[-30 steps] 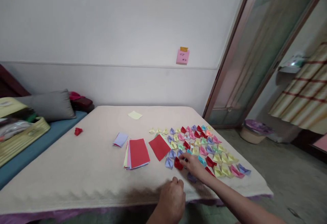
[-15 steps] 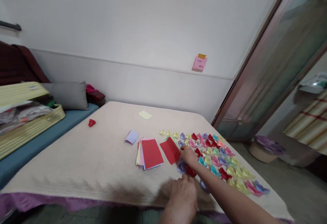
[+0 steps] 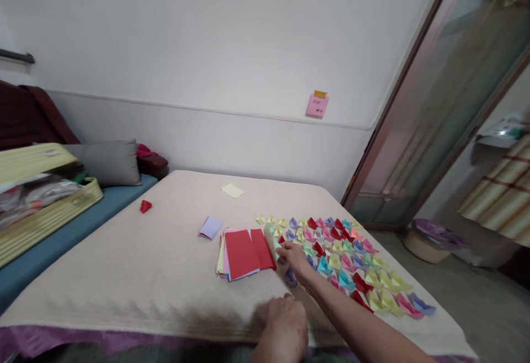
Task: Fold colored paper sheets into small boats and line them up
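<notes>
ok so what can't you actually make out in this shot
Head view, the only one:
Right hand: its fingers cover the edge of the red sheet, so gripping or only touching is unclear.
Left hand: back faces the camera, wrist cut by the lower edge; palm hidden.
Pink note: writing too small.
Yellow basket: contents blurred.

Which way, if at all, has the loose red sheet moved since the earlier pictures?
Yes. The red sheet has slid left: earlier apart from the paper stack, it now lies against the stack's right edge, beside the right hand.
</notes>
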A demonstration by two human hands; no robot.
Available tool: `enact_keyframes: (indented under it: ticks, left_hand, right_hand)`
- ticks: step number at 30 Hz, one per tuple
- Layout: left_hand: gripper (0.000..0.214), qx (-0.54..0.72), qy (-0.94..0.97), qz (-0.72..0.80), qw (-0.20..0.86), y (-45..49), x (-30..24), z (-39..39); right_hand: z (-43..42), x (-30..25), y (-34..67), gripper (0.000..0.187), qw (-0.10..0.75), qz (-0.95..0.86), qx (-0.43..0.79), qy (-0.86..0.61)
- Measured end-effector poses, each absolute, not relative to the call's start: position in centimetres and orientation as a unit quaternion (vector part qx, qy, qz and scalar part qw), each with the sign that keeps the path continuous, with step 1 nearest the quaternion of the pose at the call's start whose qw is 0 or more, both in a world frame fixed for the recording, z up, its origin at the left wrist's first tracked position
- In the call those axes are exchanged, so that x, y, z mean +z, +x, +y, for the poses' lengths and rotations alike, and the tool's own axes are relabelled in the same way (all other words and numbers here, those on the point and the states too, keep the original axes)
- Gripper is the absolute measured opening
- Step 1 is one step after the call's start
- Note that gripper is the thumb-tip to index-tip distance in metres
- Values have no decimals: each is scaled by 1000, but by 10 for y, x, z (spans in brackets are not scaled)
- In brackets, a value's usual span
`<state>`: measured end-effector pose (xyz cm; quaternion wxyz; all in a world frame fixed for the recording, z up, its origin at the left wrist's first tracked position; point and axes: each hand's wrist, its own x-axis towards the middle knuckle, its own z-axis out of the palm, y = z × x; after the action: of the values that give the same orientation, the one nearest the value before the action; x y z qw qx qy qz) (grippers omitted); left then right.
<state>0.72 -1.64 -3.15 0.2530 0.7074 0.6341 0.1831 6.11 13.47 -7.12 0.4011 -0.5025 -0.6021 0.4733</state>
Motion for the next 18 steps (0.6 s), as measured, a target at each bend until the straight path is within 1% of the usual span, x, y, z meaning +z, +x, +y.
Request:
enact_keyframes:
  ticks: [2, 4, 7, 9, 11, 13, 16, 18]
  left_hand:
    - [26, 176, 705, 638, 255, 7, -21, -16]
    - [29, 195, 694, 643, 260, 7, -17, -16]
    - [32, 274, 652, 642, 294, 10, -22, -11]
    - [37, 355, 587, 636, 353, 13, -28, -3]
    - [42, 436, 486, 619, 436, 16, -33, 5]
    - [50, 505, 361, 590, 517, 19, -38, 11]
    - [59, 555, 207, 511, 623, 22, -40, 12]
    - [56, 565, 167, 444, 675, 24, -37, 10]
  right_hand:
    - [131, -65, 80, 22, 438, -565, 502, -487]
    - [125, -58, 97, 20, 468, -530, 533, -464]
    - [112, -49, 122, 17, 500, -480, 586, -420]
    - [103, -43, 138, 15, 514, -450, 614, -395]
    - [94, -37, 152, 14, 522, -419, 644, -371]
    - [85, -30, 164, 20, 518, -361, 703, -327]
    - [72, -22, 177, 30, 508, -269, 775, -263]
    - [66, -19, 182, 32, 507, -255, 784, -250]
